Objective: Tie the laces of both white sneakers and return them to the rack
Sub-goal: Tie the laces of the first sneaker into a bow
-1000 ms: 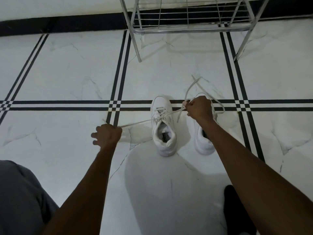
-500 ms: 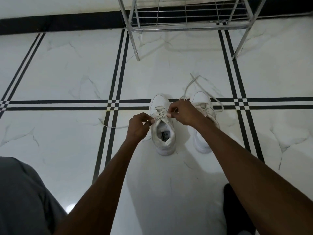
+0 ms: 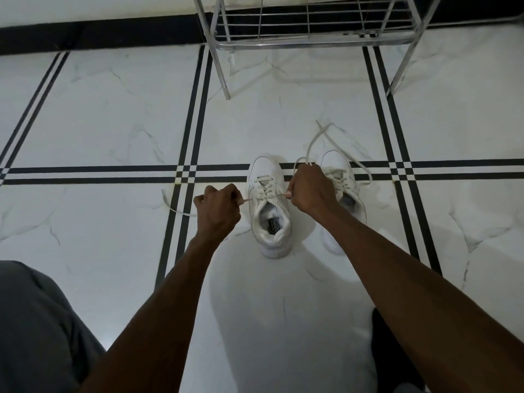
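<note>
Laces first: my left hand [image 3: 217,212] fingers pinch one end, my right hand [image 3: 307,188] fingers pinch the other, pulling across the left sneaker [image 3: 269,205] on the floor; no bow yet. Right sneaker [image 3: 340,177] lies untied, rack [image 3: 312,38] waits beyond

The rack [image 3: 312,35] is cut off by the top edge, only its lowest shelf and legs showing. The right arm hides most of the right sneaker [image 3: 338,177]. The right hand [image 3: 307,188] covers where its lace is gripped. The label inside the left sneaker [image 3: 269,211] is too small to read.
</note>
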Demonstrator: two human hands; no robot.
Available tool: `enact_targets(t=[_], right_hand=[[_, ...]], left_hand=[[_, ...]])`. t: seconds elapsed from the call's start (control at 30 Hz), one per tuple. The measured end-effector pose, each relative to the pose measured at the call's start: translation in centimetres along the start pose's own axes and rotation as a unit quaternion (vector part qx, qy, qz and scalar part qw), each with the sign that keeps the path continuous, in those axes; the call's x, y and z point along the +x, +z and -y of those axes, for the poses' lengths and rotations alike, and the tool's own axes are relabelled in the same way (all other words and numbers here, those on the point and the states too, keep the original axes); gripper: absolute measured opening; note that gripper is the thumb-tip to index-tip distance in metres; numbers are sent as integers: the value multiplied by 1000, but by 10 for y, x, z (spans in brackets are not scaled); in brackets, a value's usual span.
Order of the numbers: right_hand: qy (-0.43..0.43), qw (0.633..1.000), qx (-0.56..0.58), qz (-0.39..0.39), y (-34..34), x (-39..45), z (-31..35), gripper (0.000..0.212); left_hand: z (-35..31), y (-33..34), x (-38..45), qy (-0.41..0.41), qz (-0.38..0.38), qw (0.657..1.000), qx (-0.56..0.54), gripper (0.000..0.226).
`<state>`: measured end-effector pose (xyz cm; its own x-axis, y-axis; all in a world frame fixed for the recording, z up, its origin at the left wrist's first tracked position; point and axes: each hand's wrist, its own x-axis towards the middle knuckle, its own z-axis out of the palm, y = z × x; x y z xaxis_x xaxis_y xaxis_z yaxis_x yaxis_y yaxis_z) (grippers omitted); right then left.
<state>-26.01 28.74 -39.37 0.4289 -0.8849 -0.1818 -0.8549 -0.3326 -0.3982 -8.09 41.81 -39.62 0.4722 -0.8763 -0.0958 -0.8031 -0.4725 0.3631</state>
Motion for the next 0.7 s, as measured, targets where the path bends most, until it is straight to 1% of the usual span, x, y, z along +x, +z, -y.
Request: enact_targets(t=[0.07,0.17,0.23,0.3,0.37,0.4,0.47,0.5,0.6,0.7], right_hand=[[-5,1000,-2,11,-1,-1,1,23],[-28,998,2,48,-7,-4,0,12],[-45,997,13,66,-10,-6,-4,6],[-68,993,54,84,-10,-8,-6,9],[-85,984,119,102,-7,-10,-7,17],[-85,981,141,105,-6,-11,-6,17],[-72,979,163,99,-7,-12,-5,10],[-68,979,170,94,-8,-12,-4,6],[-68,980,167,87,-9,-14,-4,7],[-79,983,151,67,-6,-17,-2,6]], left_hand=[[-3,0,-3,-5,3,1000,15,18],[-9,-1,-4,-5,17,1000,16,26],[-10,-1,-2,5,42,999,10,28],[-7,0,0,27,65,997,-27,23],[-3,2,0,36,72,992,-100,14],[-3,3,0,33,70,988,-136,10],[-7,4,-1,14,64,980,-186,3],[-9,4,-2,3,60,979,-197,5],[-17,8,-3,-22,57,977,-206,10],[-24,13,-6,-53,39,977,-202,7]])
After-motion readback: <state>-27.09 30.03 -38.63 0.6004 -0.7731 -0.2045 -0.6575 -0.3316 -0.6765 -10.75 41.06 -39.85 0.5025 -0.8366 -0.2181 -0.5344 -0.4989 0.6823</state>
